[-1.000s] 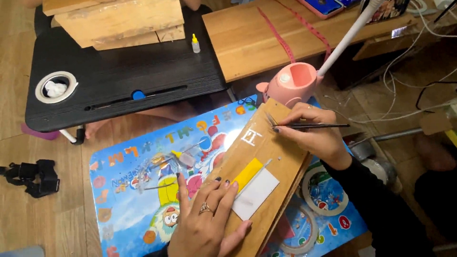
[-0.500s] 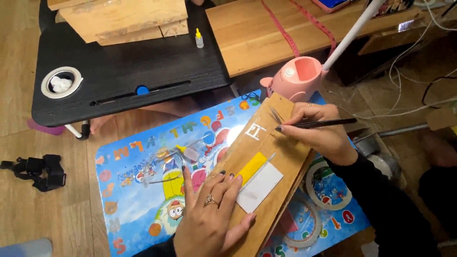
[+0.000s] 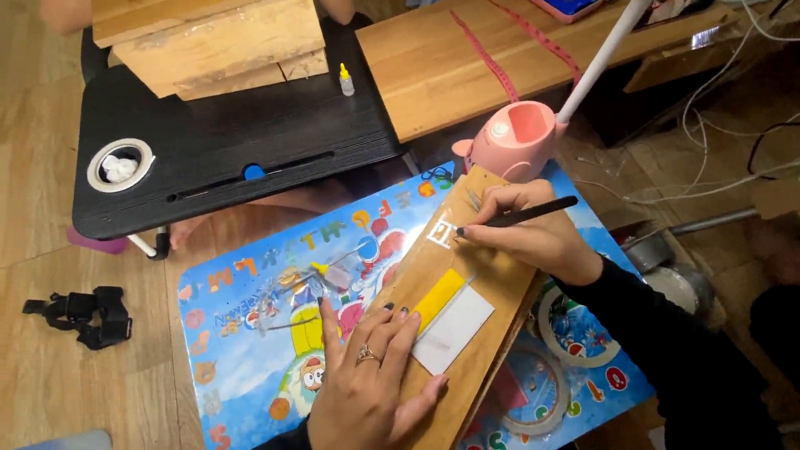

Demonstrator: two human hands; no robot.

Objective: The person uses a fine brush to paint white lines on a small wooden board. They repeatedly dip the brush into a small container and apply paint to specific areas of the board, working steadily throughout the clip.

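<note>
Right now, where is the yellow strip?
In the head view, the yellow strip lies on the wooden board, next to the white card, just in front of the left hand and below the right hand with the pen.

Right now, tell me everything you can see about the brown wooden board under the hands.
The brown wooden board is a flat, long plank lying slanted on the colourful cartoon mat. On it lie a yellow strip, a white rectangular piece and a small white outlined mark. The left hand presses flat on its near end; the right hand rests on its far end, holding a thin black tool with its tip beside the mark.
</note>
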